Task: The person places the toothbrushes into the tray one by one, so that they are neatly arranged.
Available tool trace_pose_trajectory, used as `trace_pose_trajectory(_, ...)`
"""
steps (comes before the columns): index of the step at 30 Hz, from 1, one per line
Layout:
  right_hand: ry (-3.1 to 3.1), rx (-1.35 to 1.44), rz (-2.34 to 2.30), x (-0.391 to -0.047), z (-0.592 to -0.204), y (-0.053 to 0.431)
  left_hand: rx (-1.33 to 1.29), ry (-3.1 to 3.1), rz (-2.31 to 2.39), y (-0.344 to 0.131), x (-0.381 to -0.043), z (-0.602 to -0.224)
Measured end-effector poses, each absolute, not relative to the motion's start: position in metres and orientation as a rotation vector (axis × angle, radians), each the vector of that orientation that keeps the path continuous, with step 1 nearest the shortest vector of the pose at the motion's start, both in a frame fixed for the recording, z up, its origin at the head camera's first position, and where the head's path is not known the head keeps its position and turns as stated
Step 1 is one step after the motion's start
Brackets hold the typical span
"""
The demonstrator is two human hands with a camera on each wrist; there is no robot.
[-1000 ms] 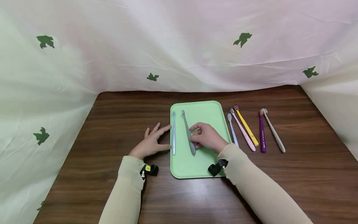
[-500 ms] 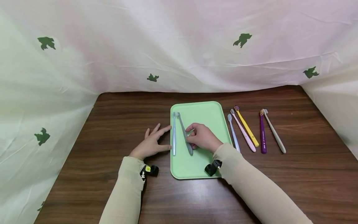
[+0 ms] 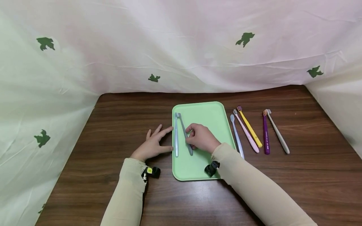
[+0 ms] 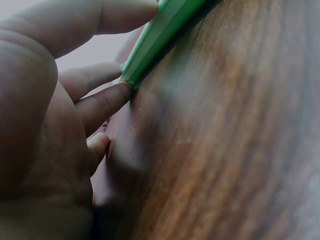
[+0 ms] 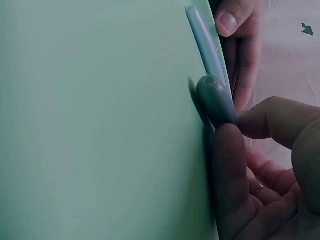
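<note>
Gray brush (image 3: 183,129) shifted left since second ago, pinched by right hand (image 3: 202,137) over tray (image 3: 209,114). Blue brush (image 3: 176,135) near, left of grip; left hand (image 3: 152,145) spread, touching tray. Risk: overlong leftward push knocks blue brush askew.

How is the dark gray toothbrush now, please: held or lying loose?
Held: the right wrist view shows the dark gray toothbrush pinched in the fingers of the right hand.

No word or number can be read with certainty. The purple toothbrush (image 3: 266,133) bears a line of small white lettering along its handle, too small to make out. The yellow toothbrush (image 3: 249,127) has a tiny, unclear mark near its handle end. A yellow label (image 3: 149,170) on the left wrist camera (image 3: 155,172) carries illegible markings.
</note>
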State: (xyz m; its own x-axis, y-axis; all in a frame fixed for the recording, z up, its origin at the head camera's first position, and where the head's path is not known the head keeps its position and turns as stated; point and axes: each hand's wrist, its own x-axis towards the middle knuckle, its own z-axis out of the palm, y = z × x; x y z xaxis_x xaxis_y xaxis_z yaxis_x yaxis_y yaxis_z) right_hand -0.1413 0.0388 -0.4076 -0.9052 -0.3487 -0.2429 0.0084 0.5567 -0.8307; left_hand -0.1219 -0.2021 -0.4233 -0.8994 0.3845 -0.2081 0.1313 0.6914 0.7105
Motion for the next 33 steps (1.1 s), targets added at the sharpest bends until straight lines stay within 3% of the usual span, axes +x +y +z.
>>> trace_pose_trajectory(33,2.482,-0.395,-1.188,-0.1429,-0.4103,0.0346,0.407,2.563,1.040,-0.2018,-0.1227,-0.4240)
